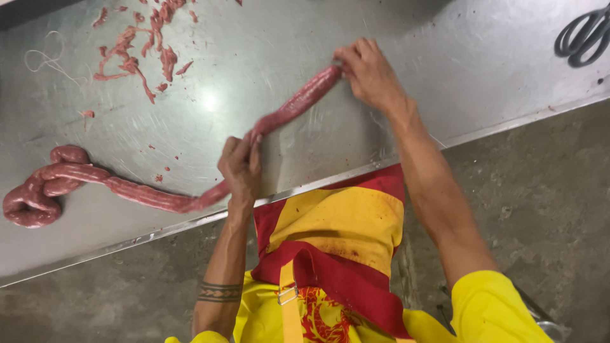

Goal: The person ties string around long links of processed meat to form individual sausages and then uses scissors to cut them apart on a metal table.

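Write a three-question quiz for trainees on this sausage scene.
1. True or false: both hands grip the sausage.
2. What lies at the table's far right corner? A) knife B) scissors C) spoon
3. Fill in: the sausage's left end lies ____ beside the meat scraps and string.

Key:
1. True: the left hand pinches mid-length, the right hand the end.
2. B, scissors.
3. Coiled.

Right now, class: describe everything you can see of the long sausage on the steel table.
The sausage is a long reddish-pink rope in a glistening casing, lying on the steel table. Its far end coils at the left. The left hand pinches its middle; the right hand grips the other end, with the stretch between them straight.
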